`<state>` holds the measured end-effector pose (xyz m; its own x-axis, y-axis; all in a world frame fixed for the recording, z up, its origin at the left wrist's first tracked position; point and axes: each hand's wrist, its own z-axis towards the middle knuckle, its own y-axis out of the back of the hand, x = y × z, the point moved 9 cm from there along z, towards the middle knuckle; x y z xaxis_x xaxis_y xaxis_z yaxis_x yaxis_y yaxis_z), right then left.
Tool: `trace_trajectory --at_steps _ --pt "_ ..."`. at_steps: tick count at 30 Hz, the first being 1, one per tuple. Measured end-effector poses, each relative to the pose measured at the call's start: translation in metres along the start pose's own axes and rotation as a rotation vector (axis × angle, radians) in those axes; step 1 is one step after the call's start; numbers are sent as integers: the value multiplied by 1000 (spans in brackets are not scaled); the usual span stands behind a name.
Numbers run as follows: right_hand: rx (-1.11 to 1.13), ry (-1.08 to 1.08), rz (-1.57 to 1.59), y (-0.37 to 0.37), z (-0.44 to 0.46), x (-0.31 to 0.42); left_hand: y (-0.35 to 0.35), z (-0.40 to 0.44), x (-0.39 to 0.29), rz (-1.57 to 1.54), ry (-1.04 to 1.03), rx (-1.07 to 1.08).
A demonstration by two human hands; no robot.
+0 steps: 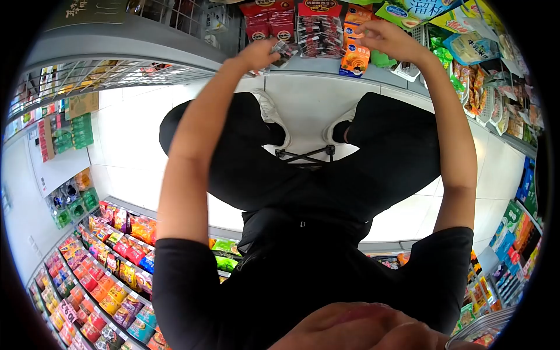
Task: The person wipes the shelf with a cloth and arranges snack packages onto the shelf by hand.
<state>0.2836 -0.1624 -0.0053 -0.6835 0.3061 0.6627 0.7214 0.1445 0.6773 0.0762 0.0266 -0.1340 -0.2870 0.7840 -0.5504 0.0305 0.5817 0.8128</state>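
Note:
My left hand [259, 55] is closed on a small shiny, clear-and-dark packet [284, 52] at the shelf's front edge. Just behind it lie red snack packets [270, 26]. To the right sits a display of small dark-and-red packets [319, 36] under a red header. My right hand [388, 39] reaches over the shelf with its fingers apart, next to orange packets [356, 57] standing in a column. Its fingertips overlap the edge of these packets; whether they touch is unclear. No held thing shows in it.
A grey shelf edge [315, 65] runs across the front, with a wire rack [111, 76] at left. Green and yellow bags [414, 11] and white baskets [408, 71] fill the right. Stocked snack shelves [99, 274] stand behind me. A folding stool [303, 154] is under me.

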Motion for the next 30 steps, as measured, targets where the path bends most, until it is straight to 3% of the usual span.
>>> trace_trajectory --at_steps 2,4,5,8,11,14,15,18,23,30 --pt "35 -164 67 0 -1 -12 31 -1 -28 70 -169 -29" --pt "73 -363 248 -6 -5 -26 71 -8 -70 -87 -111 22" --pt "72 -358 363 -8 -8 -16 84 -11 -91 -164 -88 48" --pt "67 -350 697 -16 -16 24 125 -26 -156 -15 -453 -343" --pt "152 -286 1045 -24 -5 42 129 -19 -192 8 -544 -303" --pt "36 -348 1334 -19 4 54 131 -19 -215 35 -613 -274" --pt "-10 -134 1176 -13 9 51 133 -22 -217 43 -653 -301" --pt "-64 -163 1270 -20 25 23 140 -24 -216 87 -726 -356" --pt "-18 -107 1466 -22 32 35 143 -24 -204 13 -727 -383" --pt "-148 -28 1186 -17 32 40 137 -14 -181 -231 -634 -343"
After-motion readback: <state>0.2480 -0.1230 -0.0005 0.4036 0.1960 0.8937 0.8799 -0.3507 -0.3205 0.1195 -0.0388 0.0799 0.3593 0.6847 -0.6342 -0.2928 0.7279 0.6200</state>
